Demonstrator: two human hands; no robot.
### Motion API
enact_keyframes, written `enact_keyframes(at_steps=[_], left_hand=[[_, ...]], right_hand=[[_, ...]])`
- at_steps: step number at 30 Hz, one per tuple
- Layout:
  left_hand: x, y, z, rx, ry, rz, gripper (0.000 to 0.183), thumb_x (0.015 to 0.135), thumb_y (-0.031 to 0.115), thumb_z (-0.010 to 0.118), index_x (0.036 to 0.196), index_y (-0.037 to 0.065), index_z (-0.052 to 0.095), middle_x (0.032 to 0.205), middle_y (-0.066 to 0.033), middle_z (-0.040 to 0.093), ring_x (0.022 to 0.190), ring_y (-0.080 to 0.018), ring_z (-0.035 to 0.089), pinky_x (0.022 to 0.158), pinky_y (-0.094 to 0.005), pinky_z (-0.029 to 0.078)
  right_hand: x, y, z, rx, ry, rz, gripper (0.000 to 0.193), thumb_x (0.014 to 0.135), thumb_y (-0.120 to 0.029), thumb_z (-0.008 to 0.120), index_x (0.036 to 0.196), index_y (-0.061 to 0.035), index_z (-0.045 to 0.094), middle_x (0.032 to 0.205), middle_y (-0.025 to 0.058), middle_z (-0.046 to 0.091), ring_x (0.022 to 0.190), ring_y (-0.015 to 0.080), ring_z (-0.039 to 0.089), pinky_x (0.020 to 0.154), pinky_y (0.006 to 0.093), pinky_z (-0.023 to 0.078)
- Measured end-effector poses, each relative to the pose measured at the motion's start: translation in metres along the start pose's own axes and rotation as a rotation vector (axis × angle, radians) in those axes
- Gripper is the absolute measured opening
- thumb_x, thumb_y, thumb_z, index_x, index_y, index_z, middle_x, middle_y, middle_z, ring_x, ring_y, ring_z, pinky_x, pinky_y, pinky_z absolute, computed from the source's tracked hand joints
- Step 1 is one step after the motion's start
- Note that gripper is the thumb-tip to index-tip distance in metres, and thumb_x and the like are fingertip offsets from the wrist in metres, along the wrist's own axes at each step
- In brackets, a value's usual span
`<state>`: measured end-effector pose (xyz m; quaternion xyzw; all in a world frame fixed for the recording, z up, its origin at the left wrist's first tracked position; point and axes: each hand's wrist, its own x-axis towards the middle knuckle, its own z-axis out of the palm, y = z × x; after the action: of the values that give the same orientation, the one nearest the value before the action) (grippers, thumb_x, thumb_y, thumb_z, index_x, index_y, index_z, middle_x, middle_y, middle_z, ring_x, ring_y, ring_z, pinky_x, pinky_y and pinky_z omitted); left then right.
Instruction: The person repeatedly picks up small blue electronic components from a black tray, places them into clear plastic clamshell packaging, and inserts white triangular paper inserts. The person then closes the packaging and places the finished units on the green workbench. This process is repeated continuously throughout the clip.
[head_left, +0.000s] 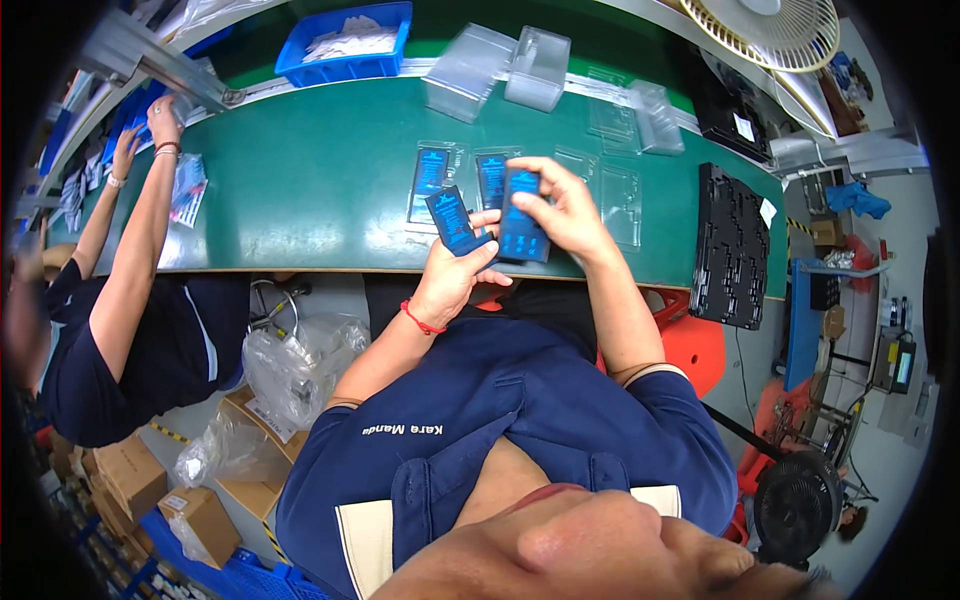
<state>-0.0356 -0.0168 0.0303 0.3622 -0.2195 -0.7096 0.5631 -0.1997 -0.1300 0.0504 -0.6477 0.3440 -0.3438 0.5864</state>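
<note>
My left hand is closed on a flat black phone battery with blue print, tilted, its lower end between thumb and fingers. My right hand grips another such battery by its upper part, thumb on the face. The two batteries are side by side above the table's near edge, and the left fingers reach toward the right-hand one. Just beyond, a transparent plastic tray lies on the table with one battery in it. A further battery lies beside it, partly hidden by my right hand.
More transparent trays lie right of my hands. Stacked plastic trays and a blue bin of white pieces stand along the back. A black molded tray overhangs the right edge. At left, a co-worker's arms reach over the green table.
</note>
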Motion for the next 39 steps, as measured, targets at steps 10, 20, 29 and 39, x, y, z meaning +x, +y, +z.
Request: enact_keyframes(at_steps=[10, 20, 29, 39], left_hand=[[-0.001, 0.005, 0.004, -0.027, -0.031, 0.008, 0.073, 0.094, 0.002, 0.055, 0.153, 0.011, 0.013, 0.134, -0.0268, 0.051, 0.116, -0.0344, 0.059, 0.070, -0.0352, 0.063], [0.025, -0.004, 0.030, 0.224, -0.201, -0.130, 0.071, 0.092, 0.003, 0.061, 0.150, 0.012, 0.020, 0.128, -0.0098, 0.053, 0.110, -0.0199, 0.060, 0.071, -0.0317, 0.063], [0.037, 0.009, 0.007, 1.573, 0.083, 0.785, 0.067, 0.083, 0.027, 0.072, 0.143, 0.012, 0.045, 0.135, -0.0244, 0.050, 0.133, -0.0422, 0.038, 0.108, -0.0552, 0.029], [0.036, 0.006, -0.010, 1.925, 0.275, 0.528, 0.071, 0.082, 0.055, 0.065, 0.143, 0.024, 0.047, 0.152, -0.0240, 0.029, 0.143, -0.0452, 0.018, 0.107, -0.0713, 0.011]], right_hand=[[0.005, 0.035, -0.060, -0.938, 0.385, -0.077, 0.043, 0.071, -0.033, 0.080, 0.109, -0.0156, 0.069, 0.091, 0.0048, 0.059, 0.097, 0.0239, 0.055, 0.091, 0.0405, 0.035], [-0.035, 0.006, 0.012, -0.094, 0.166, -0.166, 0.036, 0.082, -0.009, 0.071, 0.116, -0.0010, 0.060, 0.080, 0.0076, 0.065, 0.070, 0.0130, 0.060, 0.065, 0.0298, 0.048], [-0.050, 0.038, -0.126, -0.783, 0.666, 0.018, 0.041, 0.081, -0.012, 0.072, 0.121, -0.0121, 0.062, 0.071, 0.0047, 0.061, 0.075, 0.0214, 0.059, 0.081, 0.0360, 0.044], [-0.030, 0.044, -0.042, -1.078, 0.461, -0.179, 0.042, 0.084, -0.023, 0.069, 0.123, -0.0106, 0.061, 0.118, 0.0170, 0.050, 0.110, 0.0335, 0.048, 0.094, 0.0451, 0.037]])
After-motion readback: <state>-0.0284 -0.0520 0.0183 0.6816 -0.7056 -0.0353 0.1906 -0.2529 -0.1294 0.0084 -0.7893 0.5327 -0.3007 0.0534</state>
